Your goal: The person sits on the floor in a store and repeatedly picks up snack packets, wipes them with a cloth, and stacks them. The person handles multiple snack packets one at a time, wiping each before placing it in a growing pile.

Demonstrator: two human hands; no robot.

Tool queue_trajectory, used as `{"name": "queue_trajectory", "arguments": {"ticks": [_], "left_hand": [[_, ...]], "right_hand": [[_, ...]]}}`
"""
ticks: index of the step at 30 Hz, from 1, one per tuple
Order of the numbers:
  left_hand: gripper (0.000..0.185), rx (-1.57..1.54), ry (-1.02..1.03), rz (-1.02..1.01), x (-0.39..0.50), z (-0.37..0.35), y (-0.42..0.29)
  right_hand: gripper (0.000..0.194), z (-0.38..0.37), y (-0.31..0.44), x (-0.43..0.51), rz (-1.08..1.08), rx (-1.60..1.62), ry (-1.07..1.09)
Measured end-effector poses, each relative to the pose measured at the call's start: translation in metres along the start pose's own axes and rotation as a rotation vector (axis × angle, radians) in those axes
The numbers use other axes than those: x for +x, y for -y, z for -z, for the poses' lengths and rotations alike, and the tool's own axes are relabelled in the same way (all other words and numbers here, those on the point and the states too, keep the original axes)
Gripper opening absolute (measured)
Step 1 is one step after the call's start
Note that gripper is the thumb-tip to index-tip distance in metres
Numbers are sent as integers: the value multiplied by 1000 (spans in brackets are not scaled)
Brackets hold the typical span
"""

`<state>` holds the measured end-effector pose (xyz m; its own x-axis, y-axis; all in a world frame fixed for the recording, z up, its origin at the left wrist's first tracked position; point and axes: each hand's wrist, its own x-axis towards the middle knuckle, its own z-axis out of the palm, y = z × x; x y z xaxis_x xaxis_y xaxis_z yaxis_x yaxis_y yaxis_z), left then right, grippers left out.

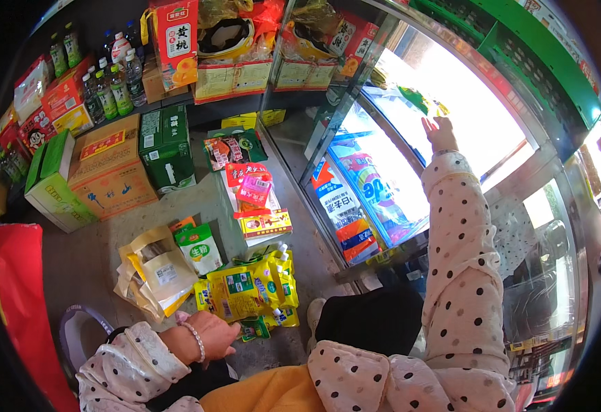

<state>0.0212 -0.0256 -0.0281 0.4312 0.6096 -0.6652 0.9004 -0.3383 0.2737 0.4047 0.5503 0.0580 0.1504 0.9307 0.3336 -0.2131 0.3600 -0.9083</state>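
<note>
My right hand (440,135) is raised at the upper right, by the glass case, its fingers touching or close to a green and yellow packet (417,101); glare hides whether it grips it. Low at the left, my left hand (208,333) hangs with bent fingers above the floor, holding nothing that shows. Just beyond it lie yellow spouted pouches (243,289), a green and white starch bag (200,252) and tan paper pouches with a clear window (164,268). Farther off, red and pink seasoning packets (251,190), a yellow box (267,225) and dark green packets (233,149) lie in a row.
Cardboard cartons (112,175) and a green carton (165,149) stand on the floor at the left, before a shelf with drink bottles (120,90). A red bag (19,298) is at the far left. The glass case (326,129) borders the right, with detergent bags (344,211) behind it.
</note>
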Motion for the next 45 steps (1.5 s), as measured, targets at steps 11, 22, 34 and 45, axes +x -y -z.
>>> {"name": "queue_trajectory", "arguments": {"ticks": [11, 22, 34, 45], "left_hand": [[45, -98, 64, -22, 14, 4, 19], [44, -98, 17, 34, -2, 5, 9], [44, 11, -149, 64, -15, -26, 4], [41, 24, -188, 205, -32, -51, -6]], "right_hand": [[59, -20, 2, 10, -287, 361, -132], [42, -38, 5, -8, -135, 140, -224], [45, -64, 51, -95, -23, 152, -332], [44, -92, 132, -219, -123, 442, 373]]}}
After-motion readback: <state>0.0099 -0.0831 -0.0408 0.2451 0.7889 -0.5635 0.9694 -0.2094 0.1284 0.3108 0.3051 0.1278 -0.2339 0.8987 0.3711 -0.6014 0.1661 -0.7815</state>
